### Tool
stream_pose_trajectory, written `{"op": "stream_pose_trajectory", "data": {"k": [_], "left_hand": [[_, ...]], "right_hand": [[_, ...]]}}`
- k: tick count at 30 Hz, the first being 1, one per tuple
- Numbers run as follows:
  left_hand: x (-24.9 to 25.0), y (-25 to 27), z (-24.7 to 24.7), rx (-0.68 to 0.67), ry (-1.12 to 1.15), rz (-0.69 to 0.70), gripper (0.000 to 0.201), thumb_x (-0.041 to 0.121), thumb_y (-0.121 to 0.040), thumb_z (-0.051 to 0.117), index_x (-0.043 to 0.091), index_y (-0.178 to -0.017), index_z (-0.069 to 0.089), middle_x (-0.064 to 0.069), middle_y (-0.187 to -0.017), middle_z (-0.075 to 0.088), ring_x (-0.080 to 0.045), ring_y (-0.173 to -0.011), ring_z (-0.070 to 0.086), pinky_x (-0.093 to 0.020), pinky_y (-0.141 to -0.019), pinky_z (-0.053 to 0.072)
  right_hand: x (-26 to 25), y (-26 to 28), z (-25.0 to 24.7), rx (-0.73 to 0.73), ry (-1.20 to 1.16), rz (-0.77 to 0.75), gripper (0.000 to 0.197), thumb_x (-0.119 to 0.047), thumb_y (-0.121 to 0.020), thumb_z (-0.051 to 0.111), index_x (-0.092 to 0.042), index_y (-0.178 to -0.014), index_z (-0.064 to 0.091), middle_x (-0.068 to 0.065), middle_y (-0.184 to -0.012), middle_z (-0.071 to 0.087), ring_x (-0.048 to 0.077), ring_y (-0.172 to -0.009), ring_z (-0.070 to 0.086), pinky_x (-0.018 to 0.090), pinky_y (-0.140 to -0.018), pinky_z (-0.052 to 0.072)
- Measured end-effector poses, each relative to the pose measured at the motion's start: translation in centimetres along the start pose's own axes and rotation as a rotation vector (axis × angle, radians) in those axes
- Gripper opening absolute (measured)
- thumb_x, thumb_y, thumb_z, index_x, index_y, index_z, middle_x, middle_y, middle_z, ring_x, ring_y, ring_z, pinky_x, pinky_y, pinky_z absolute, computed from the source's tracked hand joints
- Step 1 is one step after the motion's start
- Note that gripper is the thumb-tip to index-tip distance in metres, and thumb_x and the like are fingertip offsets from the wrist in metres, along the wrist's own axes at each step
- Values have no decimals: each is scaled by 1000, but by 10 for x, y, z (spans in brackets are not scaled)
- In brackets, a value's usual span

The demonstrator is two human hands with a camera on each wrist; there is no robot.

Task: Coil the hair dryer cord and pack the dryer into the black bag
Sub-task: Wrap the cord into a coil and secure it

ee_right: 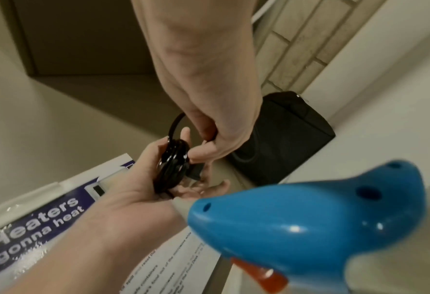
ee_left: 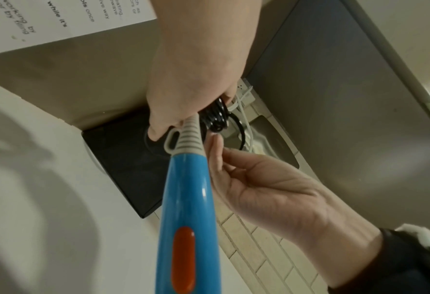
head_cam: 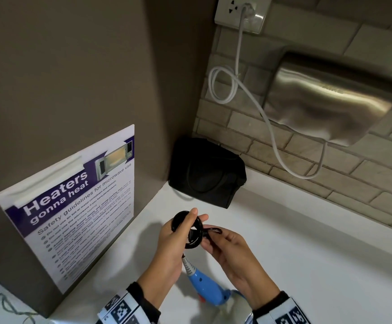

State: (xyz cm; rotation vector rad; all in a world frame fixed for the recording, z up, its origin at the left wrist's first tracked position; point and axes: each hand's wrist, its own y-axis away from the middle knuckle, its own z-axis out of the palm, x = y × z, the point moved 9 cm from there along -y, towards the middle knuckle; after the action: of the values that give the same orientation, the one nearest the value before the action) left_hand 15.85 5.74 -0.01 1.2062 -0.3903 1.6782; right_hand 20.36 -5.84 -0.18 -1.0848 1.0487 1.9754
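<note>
Head view: the left hand [head_cam: 166, 242] is gripping the coiled cord [head_cam: 186, 230] while the right hand [head_cam: 232, 251] is pinching its loose end [head_cam: 214, 230]. Tucking that end snugly should be keeping the coil tight for the black bag [head_cam: 206, 171].

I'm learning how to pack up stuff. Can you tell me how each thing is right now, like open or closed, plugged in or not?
black cord: wound into a coil, last bit loose.
left hand: grips the coil.
right hand: pinches the loose end.
hair dryer: hangs below the hands, not packed.
black bag: on the counter; open or zipped, cannot tell.
white cable: plugged into the wall socket, looped.
</note>
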Motion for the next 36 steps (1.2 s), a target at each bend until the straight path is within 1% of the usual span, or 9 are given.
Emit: {"op": "stream_pose_trajectory", "data": {"k": [5, 9, 14, 18, 22, 25, 27, 31, 36], "left_hand": [[0, 0, -6, 78, 38, 19, 62, 56, -47, 77, 13, -91, 75, 5, -82, 76, -6, -79, 70, -23, -74, 47], [-3, -1, -7, 83, 118, 13, 39, 42, -67, 74, 11, -91, 75, -9, -92, 76, -22, -91, 72, -29, -80, 51], [-1, -1, -6, 66, 203, 26, 21, 27, -86, 66, 8, -92, 72, -10, -92, 76, -23, -92, 72, -34, -82, 52], [0, 0, 4, -12, 181, 3, 29, 28, -94, 52, 6, -92, 72, -14, -97, 75, -26, -96, 71, -38, -88, 51], [0, 0, 11, -86, 168, -19, 40, 31, -97, 45, -1, -106, 66, -16, -104, 73, -27, -104, 68, -37, -91, 49], [4, 2, 16, -136, 157, -5, 41, 30, -98, 44, -5, -110, 59, -16, -106, 73, -30, -101, 68, -33, -82, 53], [4, 5, 21, -171, 115, -1, 40, 30, -98, 45, -7, -113, 54, -12, -108, 73, -30, -101, 68, -33, -84, 55], [6, 8, 23, -217, 107, -5, 40, 30, -97, 45, -8, -111, 47, -8, -112, 72, -28, -102, 67, -40, -98, 47], [6, 4, 18, -143, 78, 11, 35, 28, -97, 47, -5, -107, 53, -12, -103, 74, -31, -89, 70, -40, -87, 54]], "right_hand": [[12, 1, 2, -8, -186, 108, 23, 3, -94, 48, 8, -96, 70, 18, -86, 70, 17, -71, 68, 22, -66, 59], [18, 1, 0, 22, -245, 158, 24, 1, -91, 54, 2, -80, 74, 15, -78, 70, 16, -66, 68, 23, -61, 60], [20, 4, 3, -4, -227, 176, 16, -2, -89, 58, 5, -96, 71, 14, -80, 70, 14, -67, 68, 23, -63, 60], [21, 5, 9, -33, -275, 179, 19, 1, -90, 54, 4, -91, 72, 15, -85, 69, 15, -69, 67, 24, -64, 60], [17, 7, 16, -82, -308, 173, 23, 3, -93, 48, 5, -96, 71, 18, -94, 71, 18, -77, 69, 24, -67, 60], [18, 11, 21, -96, -332, 191, 31, 6, -94, 44, 0, -87, 74, 15, -84, 71, 16, -68, 68, 25, -65, 60], [19, 12, 22, -91, -339, 195, 35, 10, -93, 41, 0, -83, 73, 15, -80, 71, 16, -65, 68, 25, -64, 59], [13, 10, 23, -94, -326, 171, 30, 13, -92, 39, 5, -97, 68, 17, -85, 72, 19, -72, 71, 25, -62, 59], [14, 12, 28, -118, -365, 193, 24, 9, -91, 43, 3, -105, 61, 18, -92, 71, 21, -78, 70, 29, -71, 59]]}}
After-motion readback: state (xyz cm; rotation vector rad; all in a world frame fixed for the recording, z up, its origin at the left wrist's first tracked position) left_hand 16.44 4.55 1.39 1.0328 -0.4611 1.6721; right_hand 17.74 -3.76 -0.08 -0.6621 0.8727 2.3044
